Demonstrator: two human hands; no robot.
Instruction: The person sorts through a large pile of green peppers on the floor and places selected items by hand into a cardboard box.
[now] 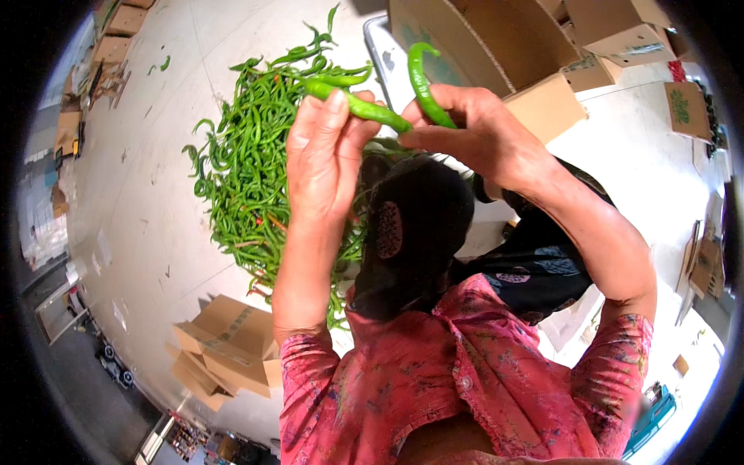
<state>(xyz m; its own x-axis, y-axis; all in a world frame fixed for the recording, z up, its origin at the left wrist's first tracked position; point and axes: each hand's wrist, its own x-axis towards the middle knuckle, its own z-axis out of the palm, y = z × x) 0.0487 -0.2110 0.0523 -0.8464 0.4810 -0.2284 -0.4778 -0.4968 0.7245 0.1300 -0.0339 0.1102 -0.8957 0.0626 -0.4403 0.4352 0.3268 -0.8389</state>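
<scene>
My left hand (331, 133) grips a long green chili pepper (366, 110) between thumb and fingers, and at least one more green pepper (343, 79) shows just beyond it. The held pepper's right end meets the fingertips of my right hand (471, 128). A curved green pepper (423, 81) stands up out of my right hand, its lower end between thumb and fingers. Left of my knees, a large heap of green chili peppers (250, 157) lies on the pale floor, with a few red ones among them. My left forearm hides part of the heap.
An open cardboard box (546, 104) stands beyond my right hand, beside a metal-rimmed tray (378, 52). More cardboard boxes (622, 35) are at the upper right. Another open carton (226, 343) sits at the lower left. A teal crate (654, 421) lies at the lower right.
</scene>
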